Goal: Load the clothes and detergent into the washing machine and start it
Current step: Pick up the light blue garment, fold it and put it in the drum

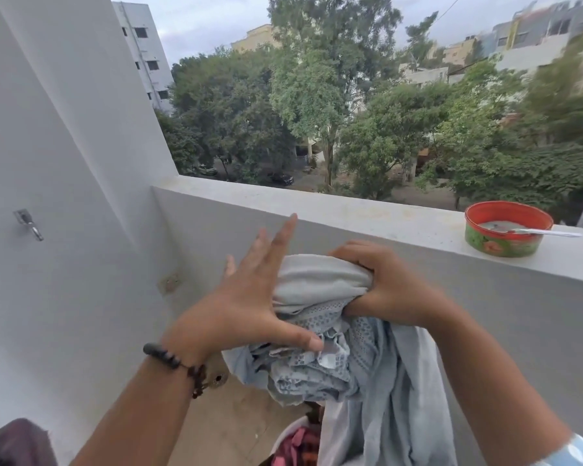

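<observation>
A bundle of pale blue and grey clothes (pixel 320 361) hangs in the air in front of me, above a basket with pink and red clothes (pixel 298 443) at the bottom edge. My right hand (pixel 384 285) grips the top of the bundle, fingers curled into the cloth. Against the bundle's left side my left hand (pixel 249 304) lies with straight, spread fingers, its thumb pressing the patterned cloth. A red and green tub (pixel 505 230) with whitish powder and a spoon stands on the parapet at the right. No washing machine is in view.
A white balcony parapet (pixel 350 213) runs across the view in front of my hands. A white wall (pixel 64 163) with a metal tap (pixel 29 223) stands at the left. The tiled floor (pixel 236 418) shows below. Trees and buildings lie beyond.
</observation>
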The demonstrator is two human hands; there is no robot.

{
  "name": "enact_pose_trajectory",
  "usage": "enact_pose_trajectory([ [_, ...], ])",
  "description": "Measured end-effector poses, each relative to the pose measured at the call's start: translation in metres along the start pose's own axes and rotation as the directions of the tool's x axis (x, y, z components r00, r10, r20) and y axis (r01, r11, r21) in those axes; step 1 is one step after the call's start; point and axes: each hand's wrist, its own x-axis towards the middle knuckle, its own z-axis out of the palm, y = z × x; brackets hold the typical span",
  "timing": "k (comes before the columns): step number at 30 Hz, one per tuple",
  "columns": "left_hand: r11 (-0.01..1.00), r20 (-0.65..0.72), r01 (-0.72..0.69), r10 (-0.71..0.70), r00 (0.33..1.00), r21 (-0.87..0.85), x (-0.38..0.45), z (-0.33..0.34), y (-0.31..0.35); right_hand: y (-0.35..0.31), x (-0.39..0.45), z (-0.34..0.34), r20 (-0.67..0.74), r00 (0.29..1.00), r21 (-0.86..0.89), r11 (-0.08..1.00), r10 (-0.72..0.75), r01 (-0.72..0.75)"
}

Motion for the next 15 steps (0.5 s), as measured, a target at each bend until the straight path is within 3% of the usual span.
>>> enact_pose_trajectory([
  [2,0.983,-0.003,-0.050,0.051,0.999,0.174,0.009,0.013,0.013,-0.006,0.001,0.005,0.036,0.999,-0.084,0.996,-0.020,0.023],
  [5,0.981,-0.164,-0.094,0.122,0.979,0.170,0.010,0.021,0.016,-0.006,-0.004,0.008,-0.025,0.998,-0.104,0.993,-0.063,0.060],
  [7,0.990,-0.254,-0.110,0.129,0.958,0.090,0.009,0.021,0.013,-0.002,-0.011,0.006,-0.050,0.997,-0.048,0.997,-0.057,0.055],
  [11,0.981,-0.399,-0.145,0.083,0.913,-0.128,0.010,0.013,0.010,0.015,-0.031,-0.004,0.052,0.987,0.307,0.938,0.154,-0.163],
  [15,0.912,-0.506,-0.225,0.021,0.862,-0.344,0.011,-0.011,0.004,0.040,-0.042,0.005,0.193,0.936,0.297,0.892,0.294,-0.341],
])
